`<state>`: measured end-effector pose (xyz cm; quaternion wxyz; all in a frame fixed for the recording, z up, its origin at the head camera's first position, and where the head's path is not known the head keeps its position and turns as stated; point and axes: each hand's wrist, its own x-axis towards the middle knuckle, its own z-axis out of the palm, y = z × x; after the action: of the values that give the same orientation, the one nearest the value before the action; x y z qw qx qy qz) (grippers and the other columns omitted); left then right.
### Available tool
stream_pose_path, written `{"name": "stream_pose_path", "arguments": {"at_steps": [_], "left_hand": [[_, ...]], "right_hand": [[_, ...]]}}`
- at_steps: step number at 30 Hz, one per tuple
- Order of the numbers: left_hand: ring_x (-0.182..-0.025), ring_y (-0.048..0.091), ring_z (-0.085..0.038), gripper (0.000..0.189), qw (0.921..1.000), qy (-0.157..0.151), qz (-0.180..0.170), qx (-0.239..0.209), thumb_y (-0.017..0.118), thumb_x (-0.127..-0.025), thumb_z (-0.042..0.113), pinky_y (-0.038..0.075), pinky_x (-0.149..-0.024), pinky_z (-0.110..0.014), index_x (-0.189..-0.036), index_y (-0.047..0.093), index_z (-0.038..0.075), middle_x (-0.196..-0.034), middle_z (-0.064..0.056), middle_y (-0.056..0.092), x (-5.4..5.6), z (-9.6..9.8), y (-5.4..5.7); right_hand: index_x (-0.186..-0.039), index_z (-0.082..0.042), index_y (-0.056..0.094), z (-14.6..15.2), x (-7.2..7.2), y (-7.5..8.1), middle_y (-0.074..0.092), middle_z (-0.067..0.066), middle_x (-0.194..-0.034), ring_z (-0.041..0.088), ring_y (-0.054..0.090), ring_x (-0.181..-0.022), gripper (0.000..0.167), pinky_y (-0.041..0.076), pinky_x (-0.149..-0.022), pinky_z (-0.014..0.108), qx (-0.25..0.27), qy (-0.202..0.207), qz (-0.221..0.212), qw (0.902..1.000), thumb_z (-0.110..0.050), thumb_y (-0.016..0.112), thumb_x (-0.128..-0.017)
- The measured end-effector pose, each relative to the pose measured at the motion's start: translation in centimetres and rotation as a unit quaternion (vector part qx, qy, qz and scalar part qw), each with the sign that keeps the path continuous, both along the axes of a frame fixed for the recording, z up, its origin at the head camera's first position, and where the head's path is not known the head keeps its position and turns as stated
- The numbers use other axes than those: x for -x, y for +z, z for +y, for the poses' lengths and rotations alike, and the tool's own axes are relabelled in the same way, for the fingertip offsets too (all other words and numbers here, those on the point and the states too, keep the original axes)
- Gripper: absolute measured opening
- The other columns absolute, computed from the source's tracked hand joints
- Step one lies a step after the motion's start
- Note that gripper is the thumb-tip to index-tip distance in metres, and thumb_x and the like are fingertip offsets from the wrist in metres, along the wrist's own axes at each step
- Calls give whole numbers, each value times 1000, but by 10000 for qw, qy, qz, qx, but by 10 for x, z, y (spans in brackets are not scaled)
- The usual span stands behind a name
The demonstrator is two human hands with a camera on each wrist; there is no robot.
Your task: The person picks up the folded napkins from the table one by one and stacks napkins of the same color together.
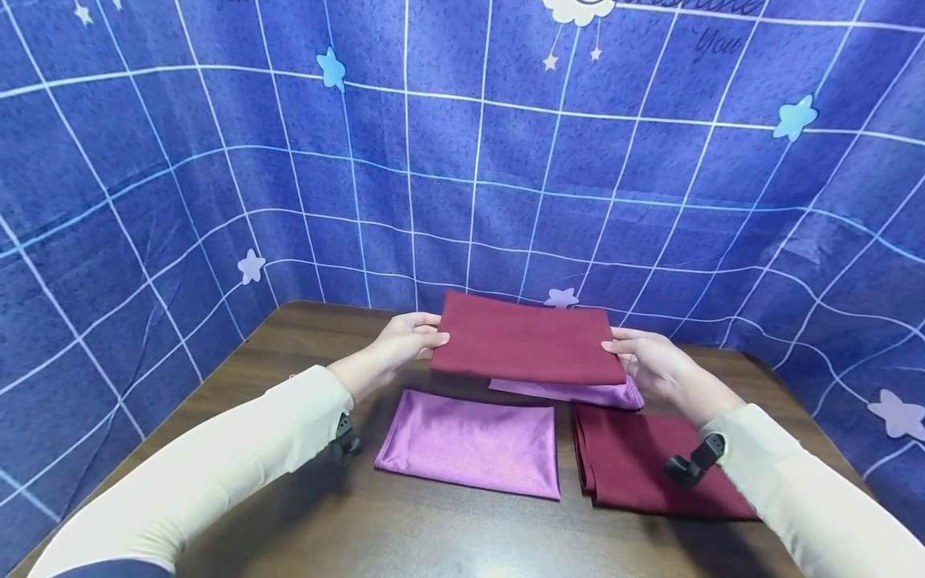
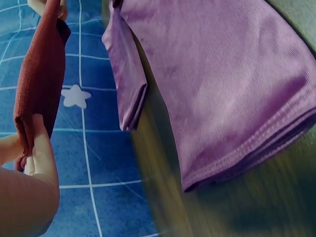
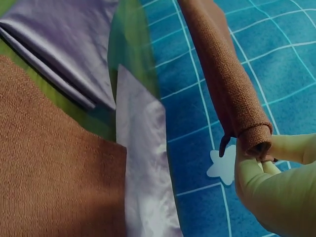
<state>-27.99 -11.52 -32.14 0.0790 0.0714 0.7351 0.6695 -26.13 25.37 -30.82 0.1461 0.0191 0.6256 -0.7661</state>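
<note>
A folded dark red cloth (image 1: 527, 337) is held up over the back of the table. My left hand (image 1: 405, 341) pinches its left edge, thumb in front and fingers behind. At its right edge my right hand (image 1: 646, 357) grips it the same way. The right wrist view shows the folded layers of the raised cloth (image 3: 237, 94) rolled over at the grip. Below and behind it lies a folded shiny purple cloth (image 1: 578, 391), partly hidden by the raised one. Nearer the front, another folded purple cloth (image 1: 473, 443) lies flat.
To the right of the front purple cloth, a second folded dark red cloth (image 1: 643, 466) lies under my right forearm. The brown wooden table (image 1: 448, 530) ends at a blue curtain (image 1: 448, 185) with white lines and stars, which rises behind and on both sides.
</note>
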Motion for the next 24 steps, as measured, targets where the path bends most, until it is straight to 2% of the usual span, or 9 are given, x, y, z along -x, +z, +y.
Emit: {"name": "stream_pose_path", "arguments": {"at_steps": [3, 6, 10, 16, 24], "left_hand": [[-75, 65, -7, 46, 9999, -15, 10, -104, 62, -89, -1, 58, -74, -23, -132, 47, -10, -98, -7, 67, 0, 5, 0], [-74, 65, -6, 47, 9999, 20, 13, -123, 62, -89, -2, 58, -73, -22, -133, 46, -10, -97, -6, 66, 0, 10, 0], [-73, 64, -6, 47, 9999, 96, -27, -120, 62, -89, -2, 57, -73, -21, -133, 47, -9, -96, -5, 65, -3, 17, 0], [-72, 63, -6, 45, 9998, 113, -33, -168, 62, -88, -3, 58, -73, -22, -131, 49, -8, -90, -2, 64, -7, 27, 0], [-73, 63, -8, 43, 9998, 56, -23, -212, 62, -87, -3, 58, -77, -27, -128, 50, -7, -89, -4, 64, -8, 36, -4]], "right_hand": [[-149, 1, 15, 6, 0, 1, 55, 0, -106, 4, 64, -90, 70, 55, -85, 20, 195, 46, -85, 9998, 7, 54, -92], [-153, 1, 4, 11, -1, 1, 50, 2, -111, 3, 63, -91, 77, 55, -86, 20, 184, 120, -73, 9997, 7, 52, -93], [-152, 5, -2, 17, -3, 1, 55, -2, -105, 3, 63, -90, 78, 55, -84, 19, 15, 179, 80, 9998, 7, 50, -94], [-150, 10, 0, 26, -7, 1, 64, -5, -95, 4, 65, -88, 76, 56, -81, 19, -91, 235, 336, 9991, 7, 51, -93], [-150, 9, 4, 36, -15, 2, 67, -3, -94, 8, 68, -86, 75, 58, -78, 21, 28, 190, 268, 9995, 9, 52, -92]]}}
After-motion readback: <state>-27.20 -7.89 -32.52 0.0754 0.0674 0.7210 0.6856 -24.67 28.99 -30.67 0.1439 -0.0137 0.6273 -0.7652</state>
